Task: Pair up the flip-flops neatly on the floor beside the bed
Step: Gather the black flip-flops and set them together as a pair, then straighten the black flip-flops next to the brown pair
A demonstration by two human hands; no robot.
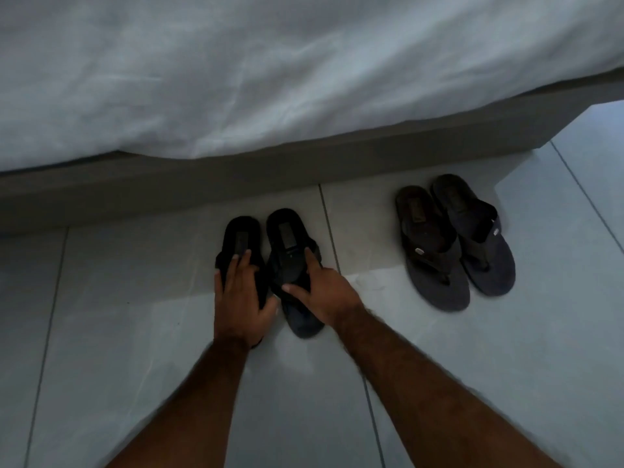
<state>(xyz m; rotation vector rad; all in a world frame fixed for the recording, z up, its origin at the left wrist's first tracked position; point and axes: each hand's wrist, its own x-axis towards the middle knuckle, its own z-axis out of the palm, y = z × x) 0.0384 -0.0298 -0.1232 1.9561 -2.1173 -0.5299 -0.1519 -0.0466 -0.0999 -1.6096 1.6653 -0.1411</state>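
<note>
Pressing flat on two black flip-flops: left hand (pixel 241 292) fingers spread over left flip-flop (pixel 240 246), right hand (pixel 326 293) splayed across right flip-flop (pixel 291 244); grey pair (pixel 454 238) well apart rightward.

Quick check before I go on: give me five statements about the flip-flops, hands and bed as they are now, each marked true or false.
1. Four flip-flops lie on the tiled floor. True.
2. The left hand rests on the left black flip-flop. True.
3. The right hand touches the grey pair. False: it is on the right black flip-flop, well apart from the grey pair.
4. The grey pair sits on the bed. False: it lies on the floor beside the bed.
5. The black flip-flops lie side by side. True.
</note>
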